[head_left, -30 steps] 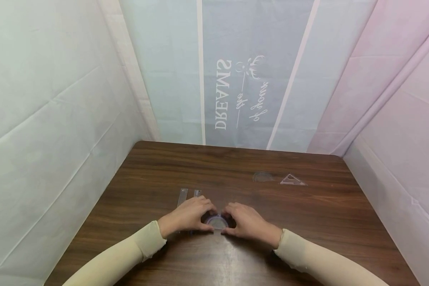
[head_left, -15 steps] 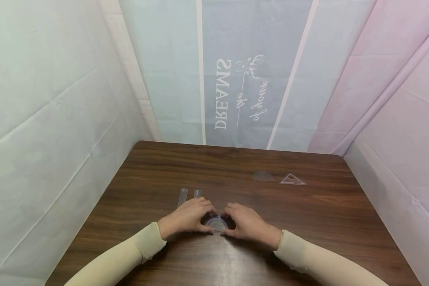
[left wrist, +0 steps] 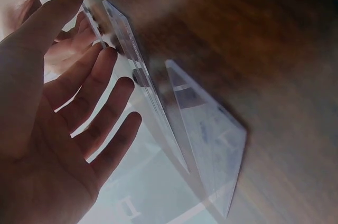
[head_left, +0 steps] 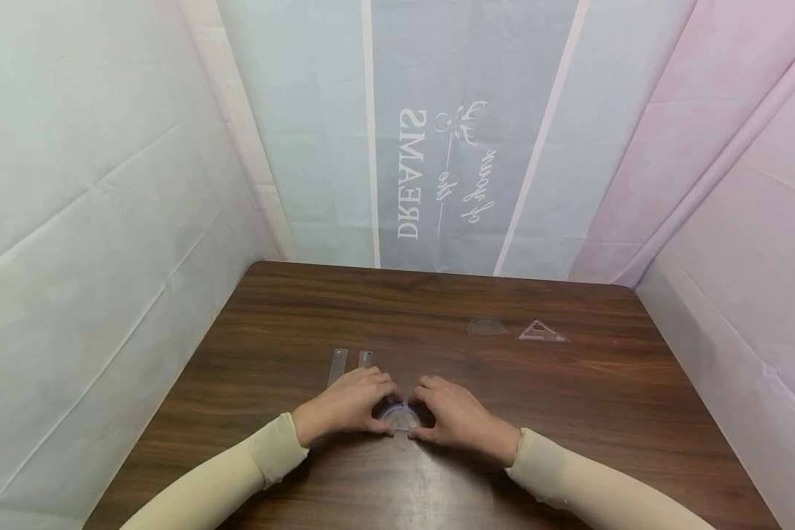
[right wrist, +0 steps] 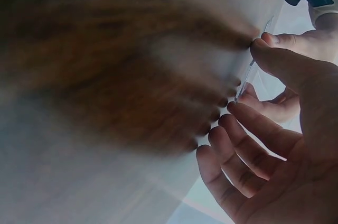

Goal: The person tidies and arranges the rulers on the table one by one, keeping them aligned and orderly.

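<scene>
A clear half-round protractor (head_left: pixel 401 419) with a purple scale lies on the table between both hands in the head view. My left hand (head_left: pixel 346 401) holds its left side, thumb at the straight edge and index finger at the curve. On the other side, my right hand (head_left: pixel 460 416) grips it the same way. Edge-on, the protractor (right wrist: pixel 246 78) shows as a thin line between thumb and fingers in the right wrist view. Two clear rulers (head_left: pixel 338 366) lie beside the left hand, which partly hides them; the left wrist view shows one ruler (left wrist: pixel 214 134) close up.
A second clear protractor (head_left: pixel 486 326) and a clear set square (head_left: pixel 542 332) lie further back on the right. The brown wood-grain table (head_left: pixel 589 412) is bordered by cloth hangings (head_left: pixel 464 235) at the back and sides.
Almost nothing differs; both hands stay on the protractor, which has shifted very slightly toward the left.
</scene>
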`<act>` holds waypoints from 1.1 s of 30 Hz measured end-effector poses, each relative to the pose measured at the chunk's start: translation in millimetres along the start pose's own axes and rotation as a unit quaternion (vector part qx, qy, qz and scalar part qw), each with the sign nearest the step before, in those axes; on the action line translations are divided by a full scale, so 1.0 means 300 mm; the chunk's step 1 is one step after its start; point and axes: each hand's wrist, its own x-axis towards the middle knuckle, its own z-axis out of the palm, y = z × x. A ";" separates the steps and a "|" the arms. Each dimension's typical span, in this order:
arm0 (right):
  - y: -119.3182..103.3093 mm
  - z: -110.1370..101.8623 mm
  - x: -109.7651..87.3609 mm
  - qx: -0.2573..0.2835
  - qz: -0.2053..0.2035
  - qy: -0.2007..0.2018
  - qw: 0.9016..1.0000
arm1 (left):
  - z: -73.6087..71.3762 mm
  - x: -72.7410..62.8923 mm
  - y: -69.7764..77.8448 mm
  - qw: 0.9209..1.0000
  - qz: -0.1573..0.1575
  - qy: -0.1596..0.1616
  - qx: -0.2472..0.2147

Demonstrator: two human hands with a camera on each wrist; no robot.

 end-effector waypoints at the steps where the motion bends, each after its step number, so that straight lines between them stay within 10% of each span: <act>1: 0.000 0.000 0.000 0.001 0.000 -0.002 1.000 | 0.001 0.000 0.000 1.000 0.000 -0.001 0.002; 33: -0.010 -0.012 0.001 -0.008 0.008 -0.019 1.000 | -0.003 0.004 0.008 1.000 -0.015 -0.021 0.009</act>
